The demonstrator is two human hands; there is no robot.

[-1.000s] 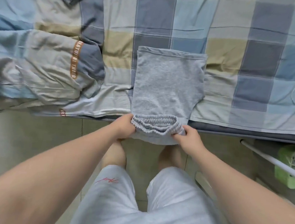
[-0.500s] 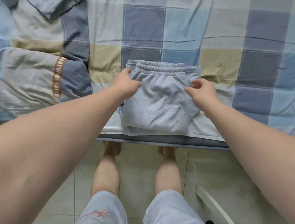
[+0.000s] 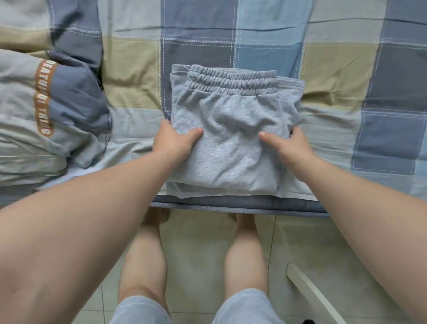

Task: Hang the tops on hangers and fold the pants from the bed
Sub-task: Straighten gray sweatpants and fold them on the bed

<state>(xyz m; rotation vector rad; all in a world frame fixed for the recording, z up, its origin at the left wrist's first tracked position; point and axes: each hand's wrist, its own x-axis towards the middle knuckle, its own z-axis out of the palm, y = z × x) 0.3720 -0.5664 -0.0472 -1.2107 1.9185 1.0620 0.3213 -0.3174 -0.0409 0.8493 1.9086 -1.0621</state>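
Pants (image 3: 224, 142), grey and folded into a flat stack with the elastic waistband on top at the far side, lie on the bed near its front edge. The left grip (image 3: 175, 140) pinches the stack's left side, thumb on top and fingers curled round the edge; the right grip (image 3: 290, 146) pinches the right side likewise. The bed (image 3: 271, 24) wears a checked sheet. A bunched quilt (image 3: 19, 98) lies to the left. Bare legs stand on the tiled floor (image 3: 198, 258) below.
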